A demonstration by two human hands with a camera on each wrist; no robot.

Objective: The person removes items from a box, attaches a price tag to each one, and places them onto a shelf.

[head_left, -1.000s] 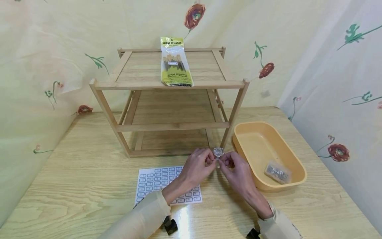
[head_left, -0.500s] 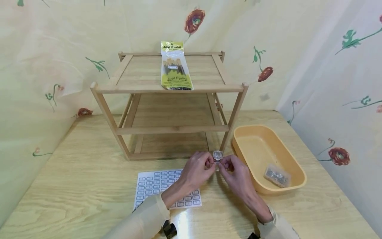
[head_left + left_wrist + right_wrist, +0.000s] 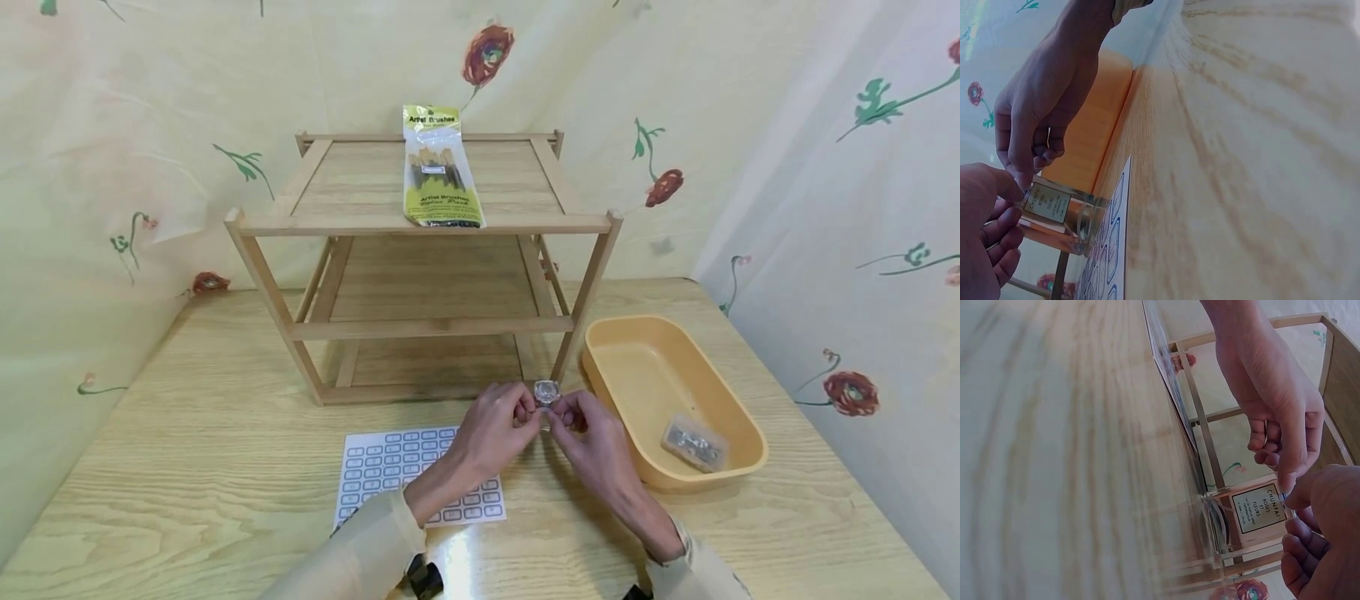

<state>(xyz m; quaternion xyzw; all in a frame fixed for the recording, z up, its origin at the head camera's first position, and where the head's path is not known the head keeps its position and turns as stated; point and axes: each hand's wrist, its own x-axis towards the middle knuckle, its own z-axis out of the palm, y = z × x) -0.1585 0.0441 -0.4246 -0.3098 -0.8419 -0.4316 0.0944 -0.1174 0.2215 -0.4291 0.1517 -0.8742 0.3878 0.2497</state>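
Note:
A clear bottle with a black-framed white label stands on the table at the shelf's front right foot; its faceted top shows in the head view. My left hand and right hand meet at its front, fingers curled. Between their thumb and index tips, against the glass above the label, they pinch a small white and blue sticker, mostly hidden by the fingertips. A sheet of blue-framed stickers lies partly under my left forearm.
A three-tier wooden shelf stands behind the hands, with a pack of artist brushes on top. Right of my right hand, a yellow tray holds a small clear box of metal pieces. Floral cloth hangs behind and at both sides.
The head view has tilted slightly, so the scene sits lower in it. Both hands stay at the bottle's front with their fingertips together.

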